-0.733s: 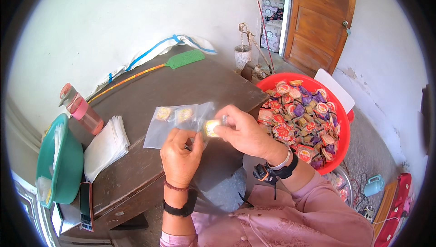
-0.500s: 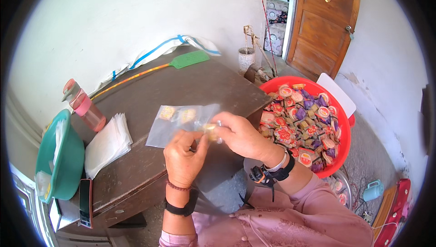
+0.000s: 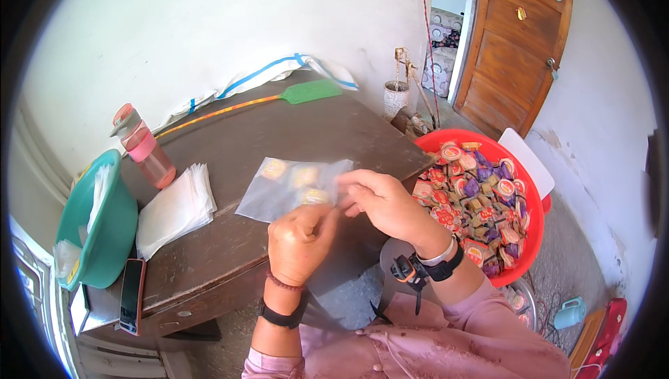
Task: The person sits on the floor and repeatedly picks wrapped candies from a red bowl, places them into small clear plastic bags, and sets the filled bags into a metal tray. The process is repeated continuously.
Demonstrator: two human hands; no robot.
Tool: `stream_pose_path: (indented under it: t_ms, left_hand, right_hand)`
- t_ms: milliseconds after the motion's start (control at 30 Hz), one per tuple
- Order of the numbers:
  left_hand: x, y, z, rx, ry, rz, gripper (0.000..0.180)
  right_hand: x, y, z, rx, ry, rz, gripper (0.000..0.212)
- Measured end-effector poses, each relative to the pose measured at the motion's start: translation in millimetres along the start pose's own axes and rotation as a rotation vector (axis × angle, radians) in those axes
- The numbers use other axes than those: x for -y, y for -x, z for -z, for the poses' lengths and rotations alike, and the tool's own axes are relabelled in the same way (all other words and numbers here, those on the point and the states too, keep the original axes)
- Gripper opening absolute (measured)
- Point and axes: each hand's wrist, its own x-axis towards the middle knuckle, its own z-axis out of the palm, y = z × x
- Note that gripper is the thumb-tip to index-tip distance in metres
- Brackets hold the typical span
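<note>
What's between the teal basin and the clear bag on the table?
A stack of white sheets or bags, then brown tabletop up to the clear bag. Shows in the head view.

We see a translucent plastic bag (image 3: 259,201) lying askew on the worktop (image 3: 230,132). Through it we make out three small yellow-and-white pieces (image 3: 274,168): one by the far left corner, one near the middle, one, blurred, nearer us.
</note>
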Motion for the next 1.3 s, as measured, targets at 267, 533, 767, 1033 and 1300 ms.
stream_pose_path:
  t_ms: [267,533,767,1033,1300]
  left_hand:
    - [-3.1,-1.3,0.3,-0.016,-0.026,-0.035,0.006]
    - [-2.8,-1.4,0.2,-0.038,-0.061,-0.047,0.005]
    - [-1.6,-0.5,-1.6,-0.053,-0.030,-0.045,0.006]
    - [1.1,1.6,0.9,-0.064,0.021,-0.046,0.007]
    - [2.9,3.5,2.0,-0.065,0.073,-0.034,0.006]
  right_hand:
    - [-7.1,-6.8,-4.5,0.173,-0.704,-0.129,0.030]
    - [-12.6,-19.4,-22.9,0.254,-0.845,-0.143,0.035]
    - [-4.5,-19.8,-21.1,0.341,-0.885,-0.163,0.038]
    - [-11.2,-33.4,-40.7,0.311,-0.950,-0.183,0.037]
    - [-10.3,-41.7,-50.7,0.331,-0.958,-0.215,0.048]
